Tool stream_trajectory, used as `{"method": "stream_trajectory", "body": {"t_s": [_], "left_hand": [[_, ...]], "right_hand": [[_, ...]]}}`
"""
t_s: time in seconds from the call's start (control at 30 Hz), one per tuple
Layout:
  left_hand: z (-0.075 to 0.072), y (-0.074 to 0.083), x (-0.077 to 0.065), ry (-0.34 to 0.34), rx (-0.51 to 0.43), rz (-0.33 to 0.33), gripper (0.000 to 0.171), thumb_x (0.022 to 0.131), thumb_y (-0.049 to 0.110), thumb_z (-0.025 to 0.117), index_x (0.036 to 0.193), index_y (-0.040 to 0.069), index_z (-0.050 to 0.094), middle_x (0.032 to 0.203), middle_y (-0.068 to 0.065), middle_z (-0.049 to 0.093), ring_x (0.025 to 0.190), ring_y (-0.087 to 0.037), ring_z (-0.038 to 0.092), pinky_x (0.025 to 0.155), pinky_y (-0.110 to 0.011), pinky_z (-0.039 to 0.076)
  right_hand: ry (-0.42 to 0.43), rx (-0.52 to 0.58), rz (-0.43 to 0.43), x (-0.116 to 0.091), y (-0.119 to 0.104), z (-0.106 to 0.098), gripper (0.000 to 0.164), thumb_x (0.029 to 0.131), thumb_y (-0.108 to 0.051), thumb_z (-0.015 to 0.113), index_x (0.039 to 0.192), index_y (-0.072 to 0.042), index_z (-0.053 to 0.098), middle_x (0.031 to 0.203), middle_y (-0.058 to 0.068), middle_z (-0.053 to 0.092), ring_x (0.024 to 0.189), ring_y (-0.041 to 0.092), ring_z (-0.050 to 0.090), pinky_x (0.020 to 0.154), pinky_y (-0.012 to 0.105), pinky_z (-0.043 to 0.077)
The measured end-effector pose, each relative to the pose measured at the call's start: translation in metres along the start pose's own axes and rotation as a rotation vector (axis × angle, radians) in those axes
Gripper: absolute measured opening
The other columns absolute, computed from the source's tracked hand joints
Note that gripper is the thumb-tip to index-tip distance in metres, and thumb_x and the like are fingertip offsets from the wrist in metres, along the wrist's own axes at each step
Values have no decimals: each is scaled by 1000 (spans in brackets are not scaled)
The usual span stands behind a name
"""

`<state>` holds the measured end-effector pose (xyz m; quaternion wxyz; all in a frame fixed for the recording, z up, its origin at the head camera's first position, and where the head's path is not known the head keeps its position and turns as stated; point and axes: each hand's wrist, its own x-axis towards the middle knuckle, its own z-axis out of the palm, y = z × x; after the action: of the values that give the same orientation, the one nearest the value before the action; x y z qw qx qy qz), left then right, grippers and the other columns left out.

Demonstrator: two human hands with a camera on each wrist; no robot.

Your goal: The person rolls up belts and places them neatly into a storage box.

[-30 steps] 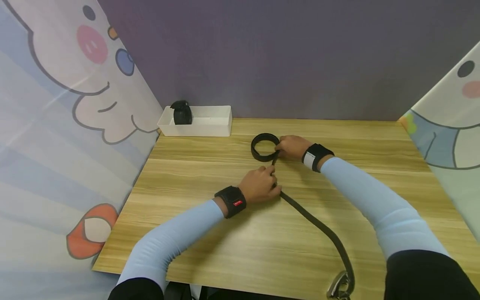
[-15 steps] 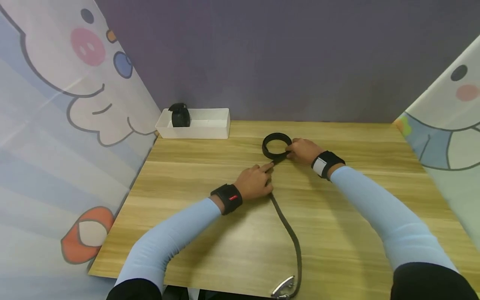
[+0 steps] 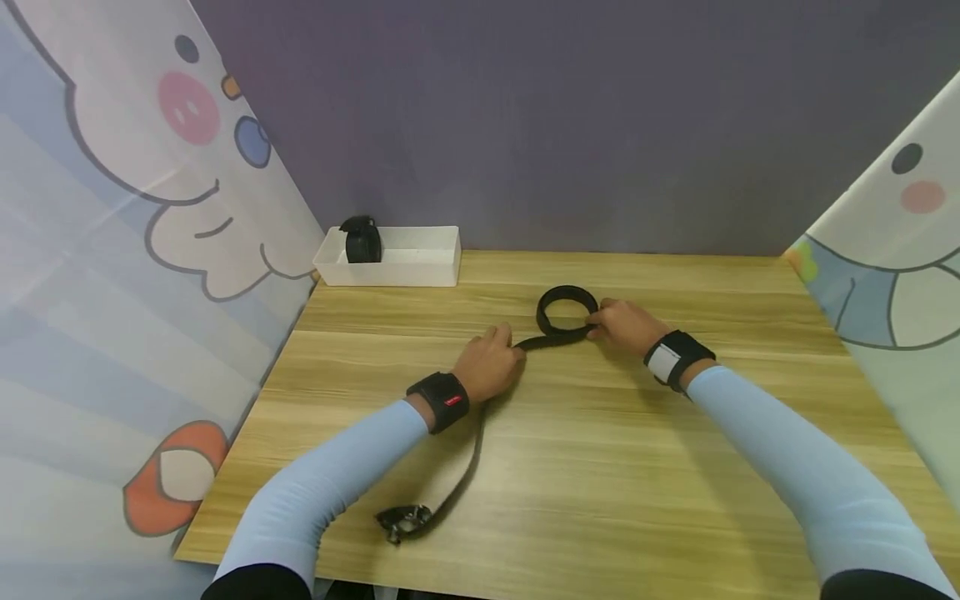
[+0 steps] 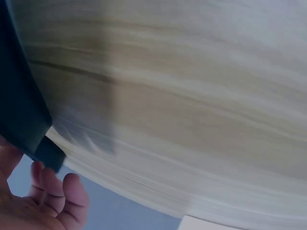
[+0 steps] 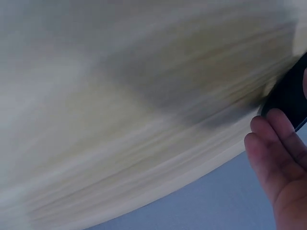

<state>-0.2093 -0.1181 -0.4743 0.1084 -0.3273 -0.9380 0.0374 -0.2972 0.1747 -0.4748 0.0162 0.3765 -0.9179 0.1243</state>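
Observation:
A black belt [image 3: 551, 341] runs between the two hands on the wooden table in the head view. Its far end is rolled into an open ring, whose right side my right hand [image 3: 628, 325] pinches between thumb and fingers. My left hand [image 3: 487, 365] grips the strap to the left of that ring. From under the left hand the rest trails toward the near left, ending in a metal buckle [image 3: 403, 522]. In the left wrist view the strap [image 4: 19, 96] passes by the thumb and curled fingers; the right wrist view shows dark belt [image 5: 290, 103] at the fingertips.
A white open box [image 3: 420, 275] stands at the table's back left, with a black rounded object [image 3: 363, 243] in it. Behind the table [image 3: 675, 467] rises a grey wall [image 3: 600, 125]. Cartoon-printed sheets [image 3: 90, 333] flank both sides.
My left hand has moved left along with its part of the belt, and the buckle end has swung from the near right to the near left. My right hand and the ring have shifted slightly right.

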Motion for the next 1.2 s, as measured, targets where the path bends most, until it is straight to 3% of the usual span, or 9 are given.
{"method": "stream_trajectory", "body": {"t_s": [0.13,0.33,0.53,0.63,0.8,1.03,1.13,1.2], "left_hand": [[0,-9,-3,-13,-5,-11,27,93,7,71,117,16,80,102,-11,62,80,-21,60,54,-27,52],[1,-17,-12,-86,-152,-50,26,99,9,67,121,18,77,105,-13,70,77,-22,68,61,-32,59],[-7,-21,-18,-123,-219,-17,34,95,0,66,122,17,76,95,-10,69,63,-14,58,54,-30,53],[-17,-21,-20,-175,-264,15,32,97,2,65,124,16,76,96,-11,70,67,-16,59,57,-32,54],[-35,-24,-25,-323,-335,70,35,98,4,66,131,15,73,104,-13,71,80,-20,66,70,-35,59],[-44,-32,-32,-478,-265,73,42,98,7,68,139,16,68,112,-14,69,89,-20,64,74,-32,57],[-46,-32,-33,-502,-250,64,39,98,8,68,137,13,70,113,-15,69,91,-21,66,74,-32,58],[-43,-35,-35,-483,-237,65,38,97,7,69,134,13,71,114,-14,71,95,-23,68,77,-34,60]], "right_hand": [[25,-2,-5,-12,-8,2,26,89,-15,81,110,0,79,87,14,68,68,17,60,59,33,53],[53,5,-32,-32,-23,5,26,89,-21,82,108,-4,78,92,13,67,72,17,61,63,34,55],[91,-27,-86,-49,-34,8,29,89,-26,82,108,-4,76,90,11,64,71,14,55,61,31,52],[90,-29,-84,-55,-35,7,28,90,-23,81,109,-4,76,87,9,62,68,10,48,59,28,48],[84,-42,-107,-57,-35,2,22,90,-20,80,106,-5,75,85,7,61,67,9,48,59,28,49],[3,-75,-90,-58,-40,-7,13,92,-16,78,98,-7,71,78,3,60,65,10,49,57,29,47],[-40,-76,-84,-58,-45,-10,10,93,-14,77,95,-7,70,77,3,62,64,11,55,59,32,50],[-49,-72,-89,-58,-47,-8,9,94,-14,76,95,-7,70,78,3,64,65,11,58,60,33,52]]}}
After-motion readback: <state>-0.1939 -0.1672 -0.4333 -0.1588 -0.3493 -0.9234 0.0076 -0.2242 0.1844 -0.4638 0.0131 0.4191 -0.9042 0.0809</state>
